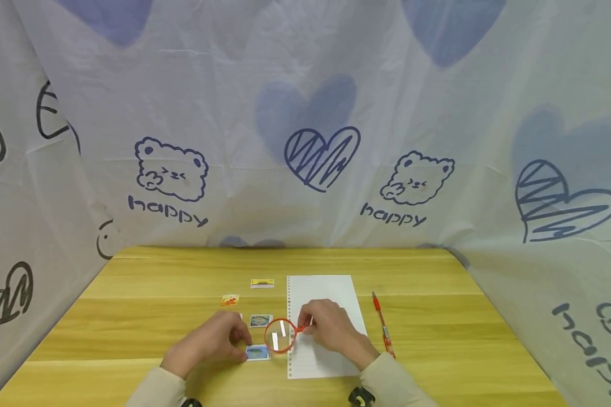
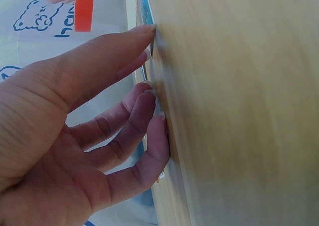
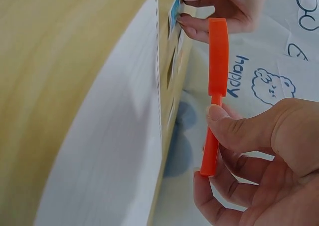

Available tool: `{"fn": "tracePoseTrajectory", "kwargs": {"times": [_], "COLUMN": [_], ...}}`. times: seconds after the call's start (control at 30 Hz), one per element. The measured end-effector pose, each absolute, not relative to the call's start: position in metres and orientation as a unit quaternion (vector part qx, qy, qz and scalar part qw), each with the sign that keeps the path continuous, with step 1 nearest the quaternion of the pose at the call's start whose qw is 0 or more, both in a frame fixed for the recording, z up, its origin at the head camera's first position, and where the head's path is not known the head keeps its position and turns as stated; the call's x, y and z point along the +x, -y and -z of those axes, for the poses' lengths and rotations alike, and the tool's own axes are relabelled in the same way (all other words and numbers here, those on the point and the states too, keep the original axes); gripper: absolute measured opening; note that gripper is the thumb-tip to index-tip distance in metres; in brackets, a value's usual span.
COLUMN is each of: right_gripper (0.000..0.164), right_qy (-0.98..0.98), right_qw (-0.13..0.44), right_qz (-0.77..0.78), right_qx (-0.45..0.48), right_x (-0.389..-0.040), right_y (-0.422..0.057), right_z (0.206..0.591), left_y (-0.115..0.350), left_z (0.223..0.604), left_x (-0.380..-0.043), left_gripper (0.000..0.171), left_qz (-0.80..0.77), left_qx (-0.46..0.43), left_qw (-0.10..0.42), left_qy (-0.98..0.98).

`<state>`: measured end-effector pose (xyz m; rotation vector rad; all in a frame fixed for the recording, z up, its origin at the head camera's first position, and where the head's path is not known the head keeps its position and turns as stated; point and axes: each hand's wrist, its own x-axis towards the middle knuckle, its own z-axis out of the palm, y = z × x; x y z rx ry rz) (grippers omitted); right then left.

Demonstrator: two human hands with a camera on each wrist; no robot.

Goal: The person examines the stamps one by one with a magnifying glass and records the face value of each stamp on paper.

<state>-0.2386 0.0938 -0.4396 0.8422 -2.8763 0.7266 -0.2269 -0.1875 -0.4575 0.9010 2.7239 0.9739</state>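
My left hand (image 1: 211, 342) holds the left edge of a small blue stamp (image 1: 258, 353) between thumb and forefinger. The stamp lies on the wooden table. In the left wrist view the other fingers are bent near the tabletop. My right hand (image 1: 331, 325) grips the handle of a red-orange magnifying glass (image 3: 218, 59) between thumb and fingers. Its round lens is raised over the table, just right of and above the blue stamp in the head view. Behind that stamp lies a greenish-grey stamp (image 1: 261, 321).
A lined sheet of paper (image 1: 326, 288) with punched holes lies under my right hand. Right of it is a red pen (image 1: 382, 324). Farther back lie a yellow stamp (image 1: 262, 283) and a red-and-yellow stamp (image 1: 230, 299). A printed cloth (image 1: 244, 192) encloses the table's back and sides.
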Motion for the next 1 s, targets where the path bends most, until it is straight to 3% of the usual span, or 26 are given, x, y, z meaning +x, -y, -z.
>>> {"fn": "tracePoseTrajectory", "kwargs": {"times": [0.2,1.0], "right_gripper": [0.019,0.020], "right_qy": [0.931,0.944], "right_qw": [0.053,0.059], "right_qz": [-0.240,-0.246], "right_qx": [0.269,0.212], "right_x": [-0.243,-0.255], "right_y": [-0.102,-0.141], "right_z": [0.438,0.431], "left_y": [0.188,0.188], "left_z": [0.459,0.458], "left_x": [-0.227,-0.226], "left_gripper": [0.021,0.021], "left_qz": [-0.319,-0.318], "left_qx": [0.299,0.296], "left_qw": [0.056,0.055], "left_qy": [-0.898,-0.899]}}
